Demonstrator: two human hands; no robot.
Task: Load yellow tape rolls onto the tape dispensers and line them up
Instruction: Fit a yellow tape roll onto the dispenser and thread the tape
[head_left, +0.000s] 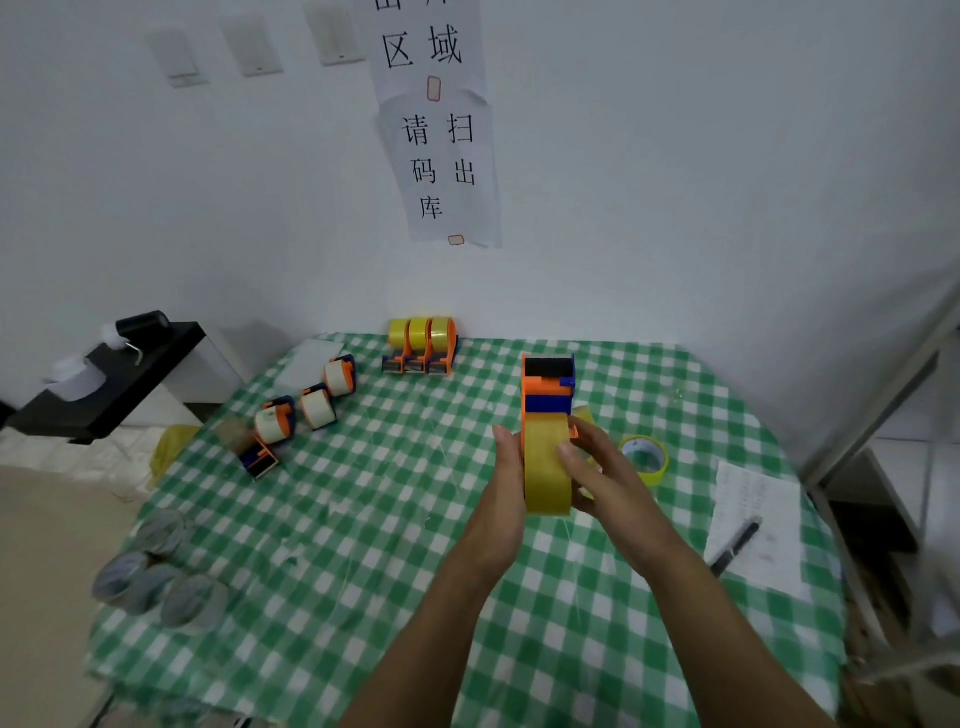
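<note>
an orange-and-blue plastic tape dispenser carrying a glossy yellow tape roll is held upright above the green-and-white checked tablecloth: the left hand presses flat, fingers straight, on the roll's left face, the right hand curls thumb and fingers round its right side. three loaded dispensers stand side by side at the far edge; a loose yellow tape ring lies just beside the right hand.

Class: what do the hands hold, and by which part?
A tape dispenser with yellow roll: left hand presses roll's left side, right hand grips its right.
</note>
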